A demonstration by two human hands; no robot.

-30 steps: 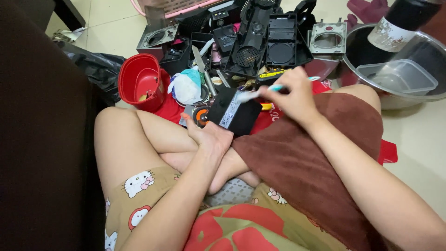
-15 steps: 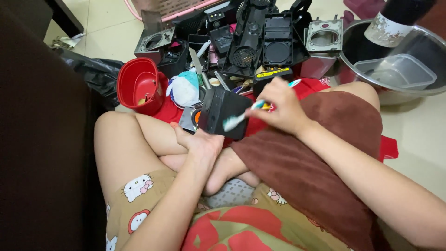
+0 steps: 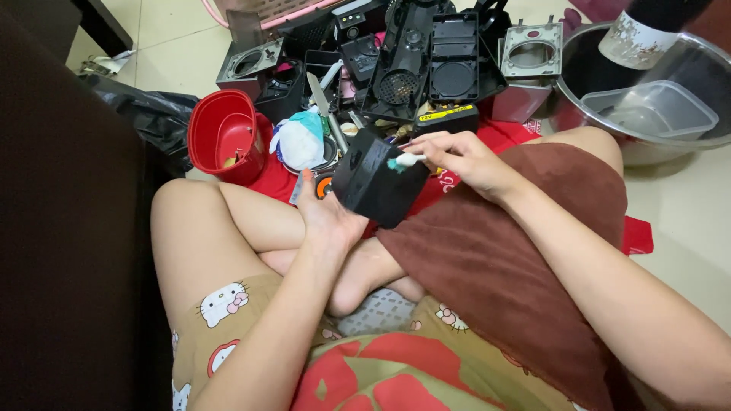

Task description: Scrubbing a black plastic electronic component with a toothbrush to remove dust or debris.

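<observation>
I sit cross-legged on the floor. My left hand (image 3: 324, 217) grips a black box-shaped plastic part (image 3: 375, 179) from below and holds it tilted above my knees. My right hand (image 3: 464, 160) holds a small toothbrush (image 3: 402, 160) with a white and teal head, and the bristles touch the part's upper face. A brown towel (image 3: 502, 251) lies over my right thigh under that forearm.
Black disassembled housings (image 3: 426, 61) and grey square frames (image 3: 531, 53) are piled ahead on a red cloth. A red plastic cup (image 3: 225, 137) stands at left beside a black bag. A steel basin (image 3: 647, 84) with a clear container sits at right.
The black part has turned more upright in my left hand. My right hand has brought the toothbrush head down onto its face.
</observation>
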